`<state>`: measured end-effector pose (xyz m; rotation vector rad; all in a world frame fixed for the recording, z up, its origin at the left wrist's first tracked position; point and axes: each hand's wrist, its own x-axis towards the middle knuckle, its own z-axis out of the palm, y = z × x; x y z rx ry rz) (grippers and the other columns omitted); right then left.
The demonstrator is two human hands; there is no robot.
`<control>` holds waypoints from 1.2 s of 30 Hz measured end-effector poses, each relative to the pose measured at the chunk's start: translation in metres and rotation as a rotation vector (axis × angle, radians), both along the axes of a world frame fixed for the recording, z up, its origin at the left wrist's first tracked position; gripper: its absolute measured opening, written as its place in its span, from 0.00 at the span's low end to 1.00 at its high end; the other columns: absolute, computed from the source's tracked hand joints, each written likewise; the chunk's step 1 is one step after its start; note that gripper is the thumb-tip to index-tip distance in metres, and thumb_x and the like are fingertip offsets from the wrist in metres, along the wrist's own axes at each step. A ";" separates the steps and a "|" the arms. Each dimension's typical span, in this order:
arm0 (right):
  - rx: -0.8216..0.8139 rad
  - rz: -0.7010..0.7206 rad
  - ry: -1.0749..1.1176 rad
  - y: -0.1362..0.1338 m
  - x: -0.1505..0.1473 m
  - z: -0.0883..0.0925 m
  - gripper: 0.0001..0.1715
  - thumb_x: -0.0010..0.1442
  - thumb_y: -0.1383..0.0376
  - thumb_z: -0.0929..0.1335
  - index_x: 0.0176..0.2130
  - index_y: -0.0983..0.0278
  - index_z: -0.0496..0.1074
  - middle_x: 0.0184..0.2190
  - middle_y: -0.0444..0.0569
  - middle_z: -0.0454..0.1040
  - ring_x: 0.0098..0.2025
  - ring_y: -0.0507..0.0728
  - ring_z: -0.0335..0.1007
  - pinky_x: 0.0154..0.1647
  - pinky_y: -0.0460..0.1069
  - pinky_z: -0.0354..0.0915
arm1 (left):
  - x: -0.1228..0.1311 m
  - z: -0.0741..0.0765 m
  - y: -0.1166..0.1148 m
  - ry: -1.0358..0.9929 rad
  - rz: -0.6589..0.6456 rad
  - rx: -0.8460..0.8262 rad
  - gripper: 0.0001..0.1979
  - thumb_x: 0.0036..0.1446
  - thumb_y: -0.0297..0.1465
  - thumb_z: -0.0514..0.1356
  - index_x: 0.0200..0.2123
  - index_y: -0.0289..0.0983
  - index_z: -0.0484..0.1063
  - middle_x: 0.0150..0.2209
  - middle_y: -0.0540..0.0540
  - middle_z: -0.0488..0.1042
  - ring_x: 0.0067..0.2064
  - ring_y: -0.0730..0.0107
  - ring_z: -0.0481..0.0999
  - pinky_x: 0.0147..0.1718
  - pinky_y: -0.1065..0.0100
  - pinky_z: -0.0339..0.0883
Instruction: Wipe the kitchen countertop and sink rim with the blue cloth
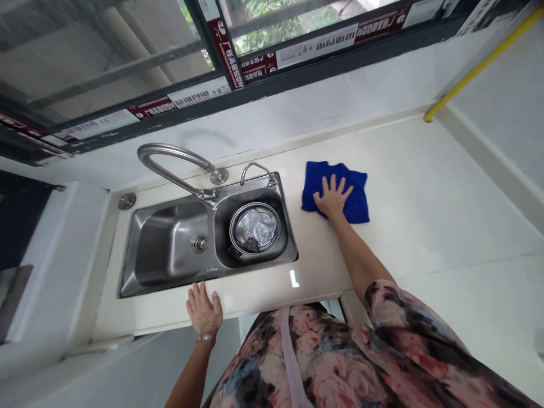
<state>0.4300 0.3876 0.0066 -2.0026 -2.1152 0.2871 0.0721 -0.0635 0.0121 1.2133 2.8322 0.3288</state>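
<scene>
My right hand [332,196] lies flat with fingers spread on a blue cloth [356,195], which is on the cream countertop [416,198] to the right of the sink. My left hand [204,310] rests open, palm down, on the counter's front edge just below the sink; a bracelet shows at its wrist. It holds nothing.
A steel double sink [170,249] is set in the counter, with a curved tap [170,161] behind it and a round metal strainer basket [255,228] in the right basin. A window runs along the back wall. A yellow pipe [480,62] descends at the far right.
</scene>
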 end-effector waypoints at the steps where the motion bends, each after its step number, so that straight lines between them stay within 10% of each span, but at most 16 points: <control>1: 0.020 0.051 0.001 -0.005 -0.015 0.000 0.42 0.71 0.54 0.61 0.78 0.63 0.59 0.81 0.60 0.50 0.80 0.81 0.36 0.73 0.83 0.36 | -0.001 0.000 0.000 0.003 -0.003 -0.002 0.37 0.74 0.46 0.46 0.74 0.26 0.63 0.77 0.26 0.56 0.80 0.40 0.50 0.77 0.38 0.45; 11: 0.088 0.336 0.030 -0.051 -0.036 0.003 0.37 0.69 0.63 0.61 0.74 0.55 0.68 0.78 0.48 0.60 0.80 0.72 0.47 0.78 0.75 0.42 | 0.003 -0.005 0.000 0.026 -0.030 0.068 0.35 0.73 0.43 0.49 0.74 0.28 0.64 0.76 0.27 0.59 0.80 0.40 0.52 0.76 0.36 0.46; 18: 0.114 0.491 0.052 -0.140 -0.018 0.006 0.36 0.68 0.66 0.62 0.72 0.56 0.71 0.77 0.48 0.63 0.80 0.66 0.50 0.79 0.71 0.43 | 0.007 -0.013 0.000 0.048 -0.090 0.173 0.33 0.73 0.40 0.50 0.74 0.27 0.64 0.76 0.23 0.59 0.80 0.35 0.51 0.74 0.30 0.46; 26: 0.064 0.351 -0.119 -0.244 0.032 0.008 0.38 0.68 0.66 0.61 0.73 0.60 0.68 0.77 0.52 0.62 0.80 0.64 0.50 0.80 0.67 0.45 | -0.056 -0.017 -0.020 -0.222 -0.306 0.255 0.33 0.72 0.44 0.50 0.71 0.30 0.66 0.73 0.24 0.64 0.78 0.42 0.58 0.74 0.38 0.54; 30: 0.016 0.214 -0.207 -0.264 0.050 0.014 0.37 0.69 0.65 0.59 0.74 0.62 0.67 0.77 0.54 0.61 0.80 0.64 0.50 0.80 0.66 0.46 | -0.116 -0.015 -0.034 -0.166 -0.199 0.260 0.37 0.72 0.46 0.51 0.73 0.24 0.62 0.74 0.21 0.61 0.79 0.37 0.54 0.75 0.33 0.49; 36: -0.022 -0.018 -0.260 -0.294 0.013 0.008 0.41 0.69 0.59 0.59 0.76 0.65 0.62 0.79 0.59 0.56 0.81 0.72 0.45 0.78 0.72 0.44 | -0.140 -0.011 -0.041 -0.119 -0.123 0.231 0.34 0.73 0.43 0.52 0.73 0.27 0.64 0.77 0.24 0.56 0.80 0.36 0.48 0.76 0.29 0.40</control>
